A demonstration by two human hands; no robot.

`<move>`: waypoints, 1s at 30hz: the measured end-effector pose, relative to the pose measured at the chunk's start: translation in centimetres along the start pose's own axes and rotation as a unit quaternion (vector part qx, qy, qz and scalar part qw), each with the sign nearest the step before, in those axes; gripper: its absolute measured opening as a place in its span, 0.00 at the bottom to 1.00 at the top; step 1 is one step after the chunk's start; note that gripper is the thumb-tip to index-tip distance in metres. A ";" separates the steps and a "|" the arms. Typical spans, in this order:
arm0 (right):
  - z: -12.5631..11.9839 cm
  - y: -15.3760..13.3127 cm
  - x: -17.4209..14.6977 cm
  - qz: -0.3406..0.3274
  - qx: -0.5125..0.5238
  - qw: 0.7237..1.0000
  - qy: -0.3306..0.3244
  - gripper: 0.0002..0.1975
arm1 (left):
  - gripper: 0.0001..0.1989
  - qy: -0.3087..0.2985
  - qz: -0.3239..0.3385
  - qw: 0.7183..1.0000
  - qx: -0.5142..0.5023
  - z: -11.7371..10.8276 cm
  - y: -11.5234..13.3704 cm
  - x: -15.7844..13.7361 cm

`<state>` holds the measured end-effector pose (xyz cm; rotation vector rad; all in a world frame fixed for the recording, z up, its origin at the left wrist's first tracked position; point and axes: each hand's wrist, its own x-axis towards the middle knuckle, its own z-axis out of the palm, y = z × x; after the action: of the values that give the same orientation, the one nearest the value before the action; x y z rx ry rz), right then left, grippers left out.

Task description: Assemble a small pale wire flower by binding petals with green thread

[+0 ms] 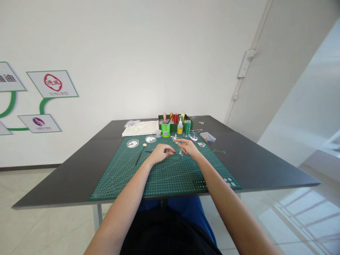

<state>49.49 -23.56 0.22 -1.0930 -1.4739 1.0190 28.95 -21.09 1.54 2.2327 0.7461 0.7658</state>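
Over the green cutting mat (164, 180), my left hand (160, 153) is closed around a thin dark stick (173, 152) that points right, its tip greenish. My right hand (186, 146) is just to the right, index finger stretched left and the other fingers curled in. Whatever those fingers pinch is too small to make out. Below them is a small translucent piece (181, 153). On the mat left of my hands lies a dark-handled stick (139, 156) with a pale flower-like tip (144, 145).
Two clear dishes of white pieces (132, 143) (151, 139) sit at the mat's back left. Behind my hands stand a green can (165, 129), a glue bottle (180, 126), a green thread spool (187, 126) and a box of spools (174, 126). Scissors (201, 144) and a plastic case (207, 137) lie right.
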 end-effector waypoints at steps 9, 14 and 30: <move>0.1 0.2 0.2 0.058 -0.024 0.998 0.023 0.24 | 0.06 0.042 -0.016 0.998 -0.053 -0.2 0.0 0.1; 0.2 0.7 0.4 0.087 -0.021 0.996 0.031 0.20 | 0.07 0.068 -0.006 0.996 -0.063 -0.2 -0.3 0.2; 0.0 1.1 0.4 0.075 -0.034 0.996 -0.027 0.18 | 0.11 0.151 0.015 0.987 -0.052 -0.6 -0.6 0.4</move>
<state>49.57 -22.95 -0.79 -1.2485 -1.4966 1.1183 28.65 -20.21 1.63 2.0621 0.7956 1.1492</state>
